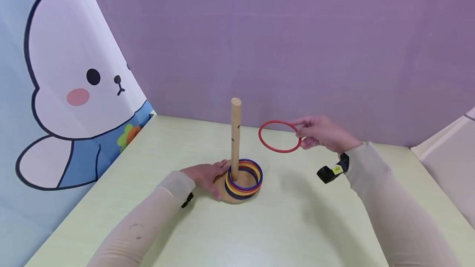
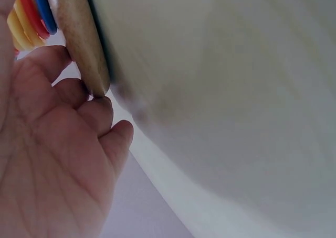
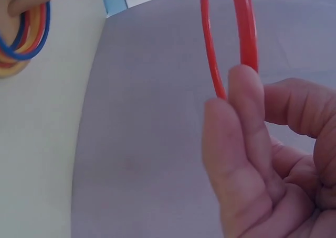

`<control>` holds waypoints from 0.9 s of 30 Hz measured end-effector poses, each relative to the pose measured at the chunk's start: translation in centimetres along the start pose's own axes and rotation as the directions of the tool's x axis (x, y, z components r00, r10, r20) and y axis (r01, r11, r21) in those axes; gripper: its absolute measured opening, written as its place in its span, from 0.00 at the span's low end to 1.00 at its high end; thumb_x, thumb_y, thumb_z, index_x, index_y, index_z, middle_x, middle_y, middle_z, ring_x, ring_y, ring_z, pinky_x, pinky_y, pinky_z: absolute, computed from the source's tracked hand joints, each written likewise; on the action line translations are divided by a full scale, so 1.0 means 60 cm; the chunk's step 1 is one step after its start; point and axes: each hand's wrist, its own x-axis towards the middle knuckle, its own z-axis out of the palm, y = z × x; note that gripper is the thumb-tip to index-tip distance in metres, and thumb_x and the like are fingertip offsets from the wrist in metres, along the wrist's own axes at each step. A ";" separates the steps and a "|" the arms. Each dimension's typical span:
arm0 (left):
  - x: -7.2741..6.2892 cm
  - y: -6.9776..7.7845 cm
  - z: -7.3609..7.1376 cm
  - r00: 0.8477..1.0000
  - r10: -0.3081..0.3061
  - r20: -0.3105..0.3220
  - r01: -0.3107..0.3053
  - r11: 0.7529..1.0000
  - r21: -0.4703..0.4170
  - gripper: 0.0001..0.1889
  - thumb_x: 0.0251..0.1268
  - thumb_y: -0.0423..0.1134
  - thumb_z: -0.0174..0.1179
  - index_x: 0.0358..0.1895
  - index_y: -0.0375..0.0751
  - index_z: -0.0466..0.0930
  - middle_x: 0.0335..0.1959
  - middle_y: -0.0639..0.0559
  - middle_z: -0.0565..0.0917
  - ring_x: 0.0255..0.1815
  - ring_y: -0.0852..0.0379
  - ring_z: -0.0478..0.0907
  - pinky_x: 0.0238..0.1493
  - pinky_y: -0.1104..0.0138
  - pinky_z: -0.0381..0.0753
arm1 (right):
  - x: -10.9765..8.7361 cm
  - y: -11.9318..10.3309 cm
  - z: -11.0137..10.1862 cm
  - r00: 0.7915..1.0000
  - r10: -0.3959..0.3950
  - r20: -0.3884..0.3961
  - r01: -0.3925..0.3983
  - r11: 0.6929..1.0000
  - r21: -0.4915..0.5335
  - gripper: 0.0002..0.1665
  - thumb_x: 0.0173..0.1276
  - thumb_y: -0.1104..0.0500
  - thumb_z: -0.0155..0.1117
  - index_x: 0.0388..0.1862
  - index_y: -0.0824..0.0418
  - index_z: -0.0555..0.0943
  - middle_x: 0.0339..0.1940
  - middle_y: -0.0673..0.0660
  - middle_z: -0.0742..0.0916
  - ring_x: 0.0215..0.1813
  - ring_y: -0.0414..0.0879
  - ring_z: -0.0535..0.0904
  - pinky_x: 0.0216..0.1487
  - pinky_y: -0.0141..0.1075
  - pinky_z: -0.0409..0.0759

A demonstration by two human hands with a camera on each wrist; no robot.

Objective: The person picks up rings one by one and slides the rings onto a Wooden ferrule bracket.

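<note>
A round wooden peg stand (image 1: 236, 139) stands on the table with one upright post. Around the post lies a stack of thin rings (image 1: 245, 179) in blue, yellow and red, off to its right side. My left hand (image 1: 207, 177) holds the left edge of the stand's base, thumb toward me; in the left wrist view its curled fingertips meet the wooden rim (image 2: 89, 49). Right of the post, my right hand (image 1: 320, 132) pinches a red ring (image 1: 281, 151) by its right side, raised above the table. The right wrist view shows thumb and fingers on that ring (image 3: 247, 28).
The pale table (image 1: 237, 234) ends at a purple wall covering (image 1: 297, 52) behind the stand. A blue sheet with a cartoon rabbit (image 1: 70, 77) hangs along the left side. White cloth (image 1: 450, 164) lines the right edge.
</note>
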 end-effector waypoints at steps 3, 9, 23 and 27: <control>-0.001 0.000 -0.001 1.000 0.004 -0.001 -0.004 1.000 -0.008 0.54 0.49 0.53 0.73 0.76 0.43 0.50 0.77 0.43 0.47 0.73 0.41 0.56 0.69 0.53 0.58 | -0.004 -0.012 0.002 1.000 -0.001 0.004 0.001 1.000 -0.005 0.29 0.68 0.68 0.57 0.67 0.72 0.67 0.29 0.57 0.82 0.23 0.43 0.81 0.37 0.36 0.84; -0.002 -0.001 0.000 1.000 0.019 -0.004 -0.019 1.000 -0.013 0.54 0.48 0.52 0.73 0.76 0.42 0.50 0.77 0.43 0.48 0.72 0.41 0.56 0.69 0.53 0.58 | -0.013 -0.031 0.003 0.999 -0.041 0.001 0.041 0.999 0.010 0.26 0.68 0.67 0.55 0.65 0.72 0.68 0.30 0.56 0.83 0.23 0.43 0.81 0.38 0.37 0.84; -0.001 -0.002 0.002 1.000 0.028 -0.010 -0.028 0.999 -0.017 0.55 0.47 0.51 0.74 0.76 0.41 0.50 0.77 0.42 0.47 0.73 0.41 0.54 0.69 0.53 0.58 | -0.034 -0.084 0.013 0.993 -0.105 -0.062 0.114 0.982 0.154 0.24 0.70 0.66 0.55 0.64 0.69 0.69 0.29 0.54 0.83 0.24 0.42 0.78 0.39 0.35 0.83; -0.001 -0.003 0.003 1.000 0.028 -0.010 -0.028 1.000 -0.005 0.55 0.47 0.51 0.74 0.76 0.41 0.50 0.77 0.42 0.47 0.73 0.41 0.55 0.69 0.54 0.58 | -0.036 -0.094 0.019 0.987 -0.142 -0.073 0.156 0.956 0.248 0.26 0.71 0.67 0.54 0.66 0.70 0.67 0.31 0.55 0.83 0.24 0.41 0.80 0.38 0.33 0.83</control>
